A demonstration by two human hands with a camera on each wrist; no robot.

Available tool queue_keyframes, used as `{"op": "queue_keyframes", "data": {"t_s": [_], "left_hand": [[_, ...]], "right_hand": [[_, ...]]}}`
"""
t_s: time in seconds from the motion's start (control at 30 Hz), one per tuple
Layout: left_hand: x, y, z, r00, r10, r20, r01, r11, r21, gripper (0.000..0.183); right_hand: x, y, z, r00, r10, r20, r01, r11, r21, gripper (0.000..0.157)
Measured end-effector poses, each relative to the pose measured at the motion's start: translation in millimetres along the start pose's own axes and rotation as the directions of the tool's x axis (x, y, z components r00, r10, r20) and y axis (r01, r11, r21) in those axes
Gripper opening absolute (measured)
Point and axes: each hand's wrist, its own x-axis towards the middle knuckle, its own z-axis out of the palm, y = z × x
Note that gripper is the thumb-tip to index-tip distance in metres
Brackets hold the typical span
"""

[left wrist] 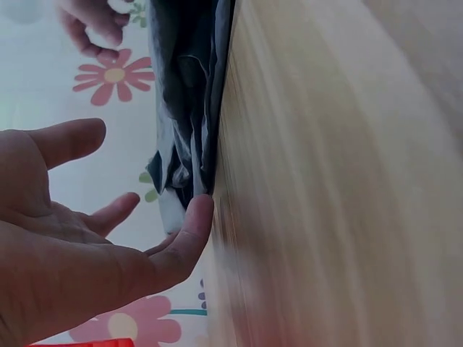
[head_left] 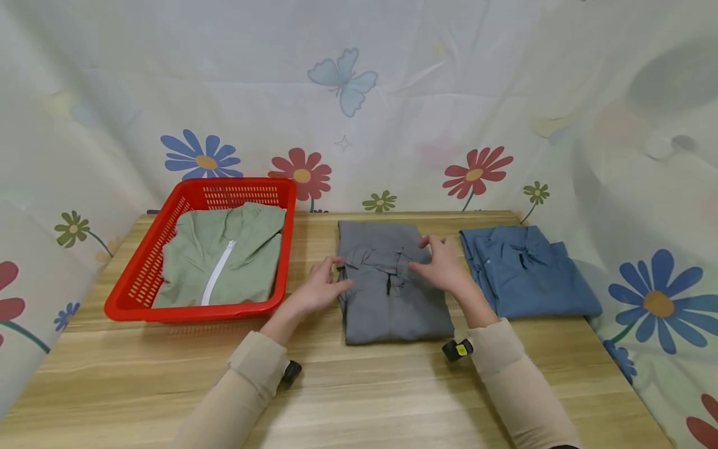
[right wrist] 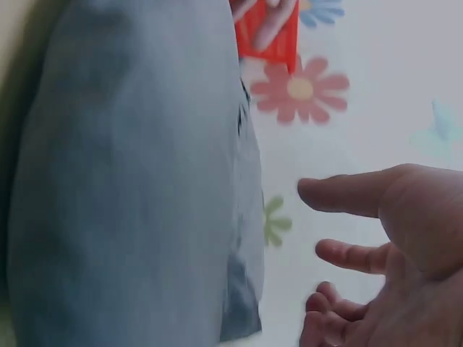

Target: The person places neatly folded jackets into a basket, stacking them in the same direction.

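Observation:
A grey folded garment with a collar and a short dark zip lies flat on the table between the two hands. My left hand is at its left edge, thumb and fingers spread. In the left wrist view, one fingertip meets the side of the folded layers. Over the right part of the garment hovers my right hand, its thumb and fingers apart and nothing between them. The right wrist view shows that hand clear of the cloth.
To the left stands a red plastic basket holding a green zipped garment. A blue folded garment lies near the table's right edge. Behind the wooden table hangs a flower-patterned curtain.

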Motion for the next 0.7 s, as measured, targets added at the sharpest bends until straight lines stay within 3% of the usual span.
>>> {"op": "queue_keyframes", "data": {"t_s": [0.13,0.3,0.7], "left_hand": [[3.8,2.0,2.5,1.0,-0.008,-0.003,0.008,1.0,0.002,0.064],[9.9,4.2,3.9,1.0,-0.014,0.007,0.014,0.999,-0.037,0.066],[26.9,2.2,7.3,0.996,-0.087,-0.022,0.084,0.991,-0.108,0.074]], "right_hand": [[1.8,18.8,-5.1,0.996,0.041,0.077,-0.04,0.999,-0.011,0.059],[5.5,36.1,-1.8,0.987,0.029,0.159,-0.036,0.998,0.042,0.061],[10.6,40.4,8.0,0.985,0.028,0.172,-0.048,0.992,0.115,0.06]]}}
